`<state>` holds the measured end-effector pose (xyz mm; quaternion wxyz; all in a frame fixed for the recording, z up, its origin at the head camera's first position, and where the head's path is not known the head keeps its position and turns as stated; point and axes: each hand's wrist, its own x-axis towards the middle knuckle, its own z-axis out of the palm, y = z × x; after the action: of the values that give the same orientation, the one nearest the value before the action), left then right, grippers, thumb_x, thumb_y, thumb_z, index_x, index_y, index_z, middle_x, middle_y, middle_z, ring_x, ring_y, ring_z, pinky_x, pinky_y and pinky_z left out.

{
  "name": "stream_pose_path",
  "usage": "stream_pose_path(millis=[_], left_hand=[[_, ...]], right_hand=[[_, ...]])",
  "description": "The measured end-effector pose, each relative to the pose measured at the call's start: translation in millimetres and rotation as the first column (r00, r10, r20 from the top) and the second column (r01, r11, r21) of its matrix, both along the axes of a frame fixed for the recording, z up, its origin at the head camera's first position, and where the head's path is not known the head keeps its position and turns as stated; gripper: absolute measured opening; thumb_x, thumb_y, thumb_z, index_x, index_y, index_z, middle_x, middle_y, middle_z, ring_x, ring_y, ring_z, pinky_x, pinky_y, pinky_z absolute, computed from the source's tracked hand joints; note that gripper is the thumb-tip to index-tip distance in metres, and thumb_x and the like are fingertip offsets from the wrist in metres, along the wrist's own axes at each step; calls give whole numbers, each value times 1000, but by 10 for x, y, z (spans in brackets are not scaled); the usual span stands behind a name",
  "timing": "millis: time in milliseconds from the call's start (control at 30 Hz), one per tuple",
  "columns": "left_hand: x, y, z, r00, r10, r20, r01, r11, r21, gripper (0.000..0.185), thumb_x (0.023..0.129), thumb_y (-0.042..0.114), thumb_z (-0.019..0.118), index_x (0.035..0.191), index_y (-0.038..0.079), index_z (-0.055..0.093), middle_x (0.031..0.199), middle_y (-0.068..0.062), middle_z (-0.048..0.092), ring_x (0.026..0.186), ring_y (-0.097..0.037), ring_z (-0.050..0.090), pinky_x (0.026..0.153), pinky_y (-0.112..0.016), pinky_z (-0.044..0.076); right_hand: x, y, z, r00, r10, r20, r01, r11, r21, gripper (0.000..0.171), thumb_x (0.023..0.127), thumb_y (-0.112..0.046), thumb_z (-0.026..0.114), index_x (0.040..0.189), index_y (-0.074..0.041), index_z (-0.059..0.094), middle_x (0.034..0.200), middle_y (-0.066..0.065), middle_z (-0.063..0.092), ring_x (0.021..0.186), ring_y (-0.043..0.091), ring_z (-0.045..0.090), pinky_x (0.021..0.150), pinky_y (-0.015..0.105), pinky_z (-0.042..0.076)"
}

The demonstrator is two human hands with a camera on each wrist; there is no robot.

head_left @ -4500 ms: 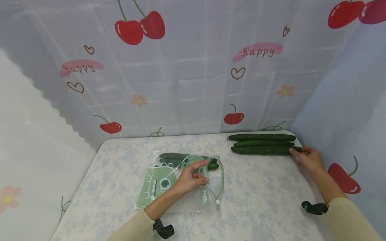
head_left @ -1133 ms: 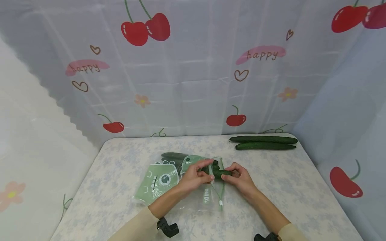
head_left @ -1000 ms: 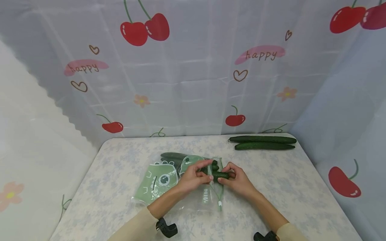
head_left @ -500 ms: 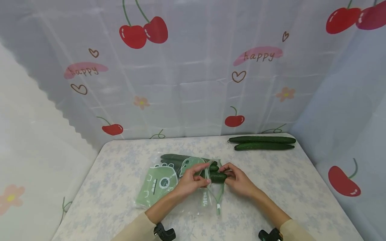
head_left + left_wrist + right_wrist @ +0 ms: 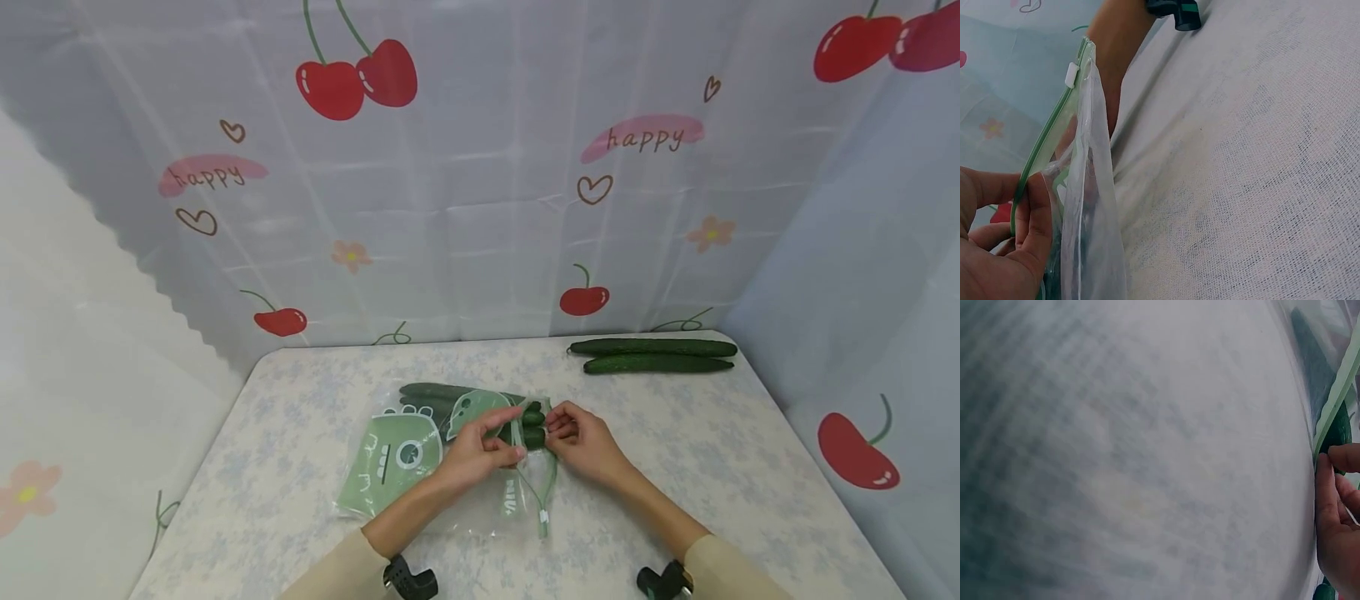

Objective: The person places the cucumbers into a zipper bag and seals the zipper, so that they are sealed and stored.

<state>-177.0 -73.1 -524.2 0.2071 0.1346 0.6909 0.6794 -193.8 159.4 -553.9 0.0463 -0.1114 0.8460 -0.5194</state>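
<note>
A clear slider zip bag [image 5: 405, 492] with a green monster print lies on the table, its mouth facing right. My left hand [image 5: 480, 450] pinches the upper lip of the mouth and lifts it; in the left wrist view the green zip edge [image 5: 1047, 134] passes between its fingers. Dark green cucumbers [image 5: 435, 390] lie inside, several ends showing at the mouth. At the nearest cucumber's [image 5: 534, 437] right end is my right hand [image 5: 581, 437], fingertips curled against it. The right wrist view has thumb and fingers [image 5: 1329, 494] at that end, close to the bag's edge; the contact is partly hidden.
Two more cucumbers [image 5: 652, 347] lie side by side at the table's back right. A white slider [image 5: 543, 517] sits on the bag's zip near the front. The patterned tablecloth [image 5: 645, 450] meets a printed curtain [image 5: 465, 250] behind and at the sides.
My right hand took the front cucumber from the back-right row, brought it to the bag's mouth and moved it leftward inside. The left hand stays on the bag's lip.
</note>
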Motion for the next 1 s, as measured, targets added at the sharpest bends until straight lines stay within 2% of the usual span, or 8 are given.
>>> stream_pose_path(millis=[133,233,367,467,600,800,933,1000], left_hand=[[6,14,-2,1000,-3,7,3,1000,5,69,88,6,72,150,16,43,155,-6,40,82,-6,69,82,-27,60],[6,17,-9,1000,-3,3,3,1000,1,69,88,7,72,150,17,43,154,-6,40,82,-7,69,82,-27,60],[0,15,-24,1000,5,-12,-5,1000,-21,68,88,9,73,149,19,44,154,1,40,82,-8,69,82,-28,60],[-3,17,-27,1000,9,-17,-10,999,-31,67,88,9,73,149,20,45,154,4,40,82,-8,69,81,-27,60],[-4,25,-5,1000,3,-15,-3,1000,-30,68,89,10,73,149,21,44,151,-1,43,81,-9,69,81,-28,60],[-3,37,30,1000,5,-13,-6,1000,-23,69,88,9,73,149,20,44,140,-14,51,78,-8,69,81,-29,61],[2,42,16,1000,10,-9,-11,1000,-23,70,87,9,74,149,19,44,137,-17,54,78,-8,69,81,-29,60],[6,42,2,1000,12,-9,-12,1000,-23,71,85,8,75,149,19,45,141,-15,51,78,-8,69,81,-28,60]], right_hand=[[-5,-4,-6,1000,-22,9,22,1000,12,27,85,-12,76,110,-13,66,100,9,66,86,16,67,77,21,56],[0,2,-7,1000,7,-1,-7,999,51,30,86,-15,76,115,-16,68,100,6,64,86,14,66,77,21,55],[7,15,3,998,60,-15,-58,994,87,34,89,-19,73,123,-18,67,101,5,61,89,14,64,78,21,55],[9,57,4,997,74,16,-75,996,51,35,90,-23,72,125,-20,66,108,4,64,93,15,65,80,22,55],[9,185,31,995,81,63,-81,997,-8,32,91,-24,72,122,-20,66,113,3,67,96,16,67,80,23,55],[-21,605,151,995,74,73,-73,997,-25,32,93,-24,69,122,-11,65,113,13,68,95,23,70,79,27,59],[-78,1034,189,998,28,58,-28,1000,-3,35,96,-26,65,124,-5,63,114,21,67,93,25,72,77,31,61],[-121,1265,190,999,-15,35,14,999,41,36,98,-27,62,125,-3,62,115,22,67,93,24,73,77,30,61]])
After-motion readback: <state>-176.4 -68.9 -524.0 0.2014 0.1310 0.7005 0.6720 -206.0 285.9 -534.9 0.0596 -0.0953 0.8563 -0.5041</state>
